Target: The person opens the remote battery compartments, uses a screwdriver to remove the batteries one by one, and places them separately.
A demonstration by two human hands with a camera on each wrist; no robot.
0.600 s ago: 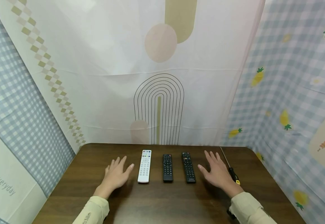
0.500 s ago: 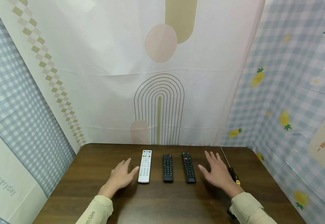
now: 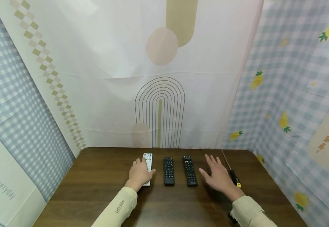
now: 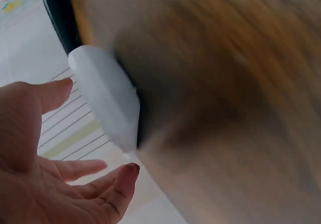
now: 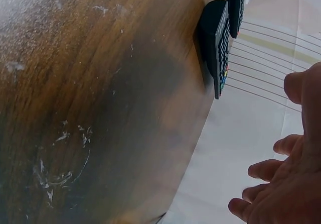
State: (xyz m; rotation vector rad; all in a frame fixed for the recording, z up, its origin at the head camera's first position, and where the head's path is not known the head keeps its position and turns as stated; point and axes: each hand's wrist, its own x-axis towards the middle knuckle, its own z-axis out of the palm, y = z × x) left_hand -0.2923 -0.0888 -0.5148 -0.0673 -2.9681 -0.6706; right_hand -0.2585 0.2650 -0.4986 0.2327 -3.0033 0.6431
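Note:
A white remote control (image 3: 148, 164) lies lengthwise on the brown table, partly hidden under my left hand (image 3: 139, 172). In the left wrist view the thumb and the bent fingers stand on either side of the white remote's near end (image 4: 108, 96), with a gap between. To its right lies a small black remote control (image 3: 169, 171), then a longer black remote control (image 3: 190, 170). My right hand (image 3: 217, 175) is spread palm down between the longer black remote and a screwdriver (image 3: 233, 173) with a black and yellow handle. It holds nothing.
The wooden table (image 3: 167, 208) has rounded far corners and ends at a white patterned cloth (image 3: 110, 104). A blue checked cloth (image 3: 277, 126) hangs along the right side. Something dark (image 3: 232, 217) shows by the right sleeve.
My left hand has moved right from beside the white remote to over it. The right hand has kept its place. The head view has shifted slightly.

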